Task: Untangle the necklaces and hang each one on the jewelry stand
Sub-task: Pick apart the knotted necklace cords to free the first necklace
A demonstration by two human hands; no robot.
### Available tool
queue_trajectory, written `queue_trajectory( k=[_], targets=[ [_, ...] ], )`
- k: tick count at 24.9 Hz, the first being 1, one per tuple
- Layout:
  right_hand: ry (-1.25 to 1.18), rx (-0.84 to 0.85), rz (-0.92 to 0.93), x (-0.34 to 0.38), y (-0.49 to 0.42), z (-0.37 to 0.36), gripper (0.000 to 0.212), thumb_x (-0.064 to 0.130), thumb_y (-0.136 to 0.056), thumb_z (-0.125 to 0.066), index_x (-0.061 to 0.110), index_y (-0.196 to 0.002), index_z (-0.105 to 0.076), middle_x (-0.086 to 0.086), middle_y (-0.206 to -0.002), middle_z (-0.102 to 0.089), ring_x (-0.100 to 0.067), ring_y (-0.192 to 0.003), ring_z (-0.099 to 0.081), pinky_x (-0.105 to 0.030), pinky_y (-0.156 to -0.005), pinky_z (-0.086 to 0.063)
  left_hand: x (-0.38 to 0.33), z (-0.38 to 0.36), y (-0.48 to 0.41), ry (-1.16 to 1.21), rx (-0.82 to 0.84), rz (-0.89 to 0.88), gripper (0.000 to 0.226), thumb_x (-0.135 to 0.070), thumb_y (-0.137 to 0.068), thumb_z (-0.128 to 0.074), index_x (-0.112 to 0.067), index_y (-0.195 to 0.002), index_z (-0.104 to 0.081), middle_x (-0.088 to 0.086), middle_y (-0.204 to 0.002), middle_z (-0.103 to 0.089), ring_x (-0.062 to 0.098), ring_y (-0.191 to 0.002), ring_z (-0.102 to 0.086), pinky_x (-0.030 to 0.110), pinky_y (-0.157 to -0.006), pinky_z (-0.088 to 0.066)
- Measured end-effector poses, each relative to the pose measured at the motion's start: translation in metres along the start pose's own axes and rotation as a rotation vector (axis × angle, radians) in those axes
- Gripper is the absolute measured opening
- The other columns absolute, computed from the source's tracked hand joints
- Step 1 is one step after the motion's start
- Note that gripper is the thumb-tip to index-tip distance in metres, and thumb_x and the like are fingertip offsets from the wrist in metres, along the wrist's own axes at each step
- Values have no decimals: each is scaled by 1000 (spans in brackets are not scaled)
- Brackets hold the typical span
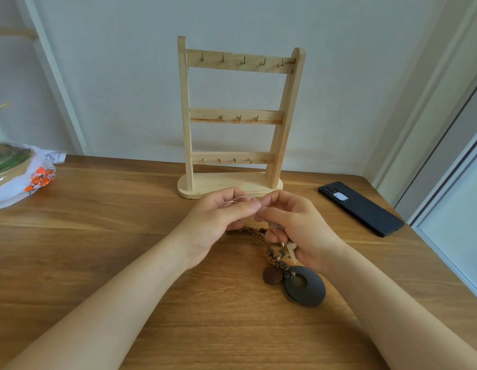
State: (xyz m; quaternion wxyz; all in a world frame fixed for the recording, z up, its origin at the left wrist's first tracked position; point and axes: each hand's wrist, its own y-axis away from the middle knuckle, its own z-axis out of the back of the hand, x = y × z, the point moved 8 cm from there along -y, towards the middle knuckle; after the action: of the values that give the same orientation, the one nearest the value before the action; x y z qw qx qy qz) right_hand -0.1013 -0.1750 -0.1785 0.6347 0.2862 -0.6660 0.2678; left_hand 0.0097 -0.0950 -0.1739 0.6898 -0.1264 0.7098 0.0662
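Thin necklace [242, 199] — both hands pinch it, left hand [218, 221] and right hand [301, 228] fingers curled — above the braided necklace [249, 232].

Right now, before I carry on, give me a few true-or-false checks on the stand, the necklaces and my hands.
1. Every hook on the jewelry stand is bare. True.
2. The left hand and the right hand both pinch a thin pale strand. True.
3. The braided brown necklace hangs on the top bar. False: it lies on the table, partly under the hands.
4. The dark round pendant lies on the table by the right wrist. True.
5. The black phone lies left of the stand. False: it lies to the right.
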Motion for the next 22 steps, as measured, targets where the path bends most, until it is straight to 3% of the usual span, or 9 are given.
queue_trajectory(
  k=[2,6,9,11,15,18,20,22],
  targets=[
    [-7,31,-4,-2,-1,-2,4,0,-96,-60,3,-94,-62,-1,-60,-59,-11,-40,-32,-27,-49,-37,3,4,-2,62,-23,35,20,-36,-81,-69,-16,-80,-66,-1,-87,-69,15,-90,-64,29,-79,-46],
    [-106,153,22,6,4,-12,8,11,-94,-64,3,-97,-64,-11,-85,-63,-9,-38,-30,-25,-44,-33,9,9,-5,227,-99,126,30,-32,-90,-68,-18,-64,-58,-2,-61,-50,24,-82,-57,33,-77,-46],
    [31,201,82,12,11,-19,12,9,-88,-69,0,-91,-63,4,-61,-64,-5,-36,-32,-23,-43,-31,11,8,-3,268,-110,182,47,-35,-93,-65,-26,-48,-52,-3,-56,-35,17,-65,-48,32,-74,-44],
    [45,189,101,12,10,-19,13,8,-84,-72,0,-89,-63,7,-58,-63,-5,-37,-35,-22,-42,-31,12,8,-2,292,-122,208,52,-37,-92,-66,-24,-43,-56,-3,-56,-28,14,-61,-41,31,-72,-41],
    [100,190,130,10,8,-15,28,12,-74,-86,6,-94,-67,-3,-80,-67,-12,-42,-39,-24,-42,-31,14,13,-2,310,-165,212,44,-35,-92,-69,-24,-50,-62,-4,-55,-24,12,-55,-36,30,-66,-37],
    [111,104,154,9,4,-8,18,11,-84,-80,4,-93,-66,-8,-79,-67,-12,-40,-38,-27,-44,-31,15,16,-2,306,-194,218,38,-33,-92,-68,-26,-58,-53,-4,-53,-25,11,-49,-34,27,-59,-35],
    [26,30,143,9,2,-3,8,9,-92,-69,2,-89,-66,-12,-77,-66,-8,-35,-34,-25,-42,-35,17,19,-2,304,-196,235,45,-34,-92,-66,-24,-53,-45,-4,-52,-26,11,-48,-33,25,-54,-35],
    [-80,12,121,8,0,1,10,11,-92,-66,1,-88,-66,-12,-77,-65,-7,-34,-31,-23,-41,-38,19,19,-1,295,-187,257,40,-36,-92,-64,-22,-58,-48,-4,-52,-33,11,-46,-34,24,-49,-34]
  ],
)
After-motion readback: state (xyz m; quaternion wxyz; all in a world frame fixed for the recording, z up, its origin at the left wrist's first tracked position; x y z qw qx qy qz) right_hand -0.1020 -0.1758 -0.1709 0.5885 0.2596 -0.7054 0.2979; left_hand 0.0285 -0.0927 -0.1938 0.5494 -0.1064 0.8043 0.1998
